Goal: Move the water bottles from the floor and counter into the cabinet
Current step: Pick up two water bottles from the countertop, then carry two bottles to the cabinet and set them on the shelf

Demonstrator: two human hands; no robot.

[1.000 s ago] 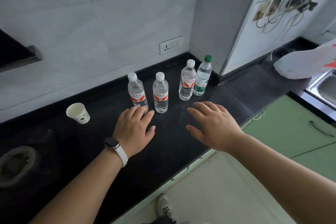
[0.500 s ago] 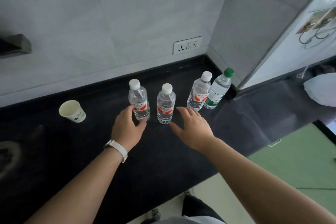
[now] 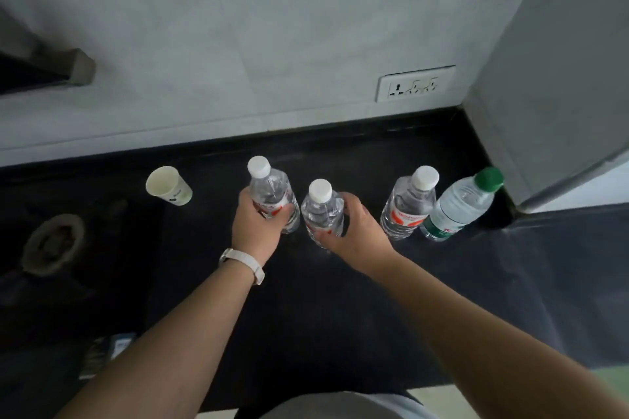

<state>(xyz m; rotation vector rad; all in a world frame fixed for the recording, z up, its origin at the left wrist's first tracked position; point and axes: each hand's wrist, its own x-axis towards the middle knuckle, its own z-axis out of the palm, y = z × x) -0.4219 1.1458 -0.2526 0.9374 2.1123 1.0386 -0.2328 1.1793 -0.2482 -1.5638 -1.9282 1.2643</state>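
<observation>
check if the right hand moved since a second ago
Yes. The right hand went forward toward the wall socket and now grips the second bottle from left.

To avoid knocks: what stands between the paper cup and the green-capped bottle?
Head view: three white-capped bottles; left hand grips the first, right hand the second, the third stands free.

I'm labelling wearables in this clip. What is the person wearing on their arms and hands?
The left forearm and right forearm are bare, no sleeves in view. The left wrist carries a white strap, like a watch or fitness band, just behind the left hand. The right hand and its wrist show no glove, ring or band.
</observation>
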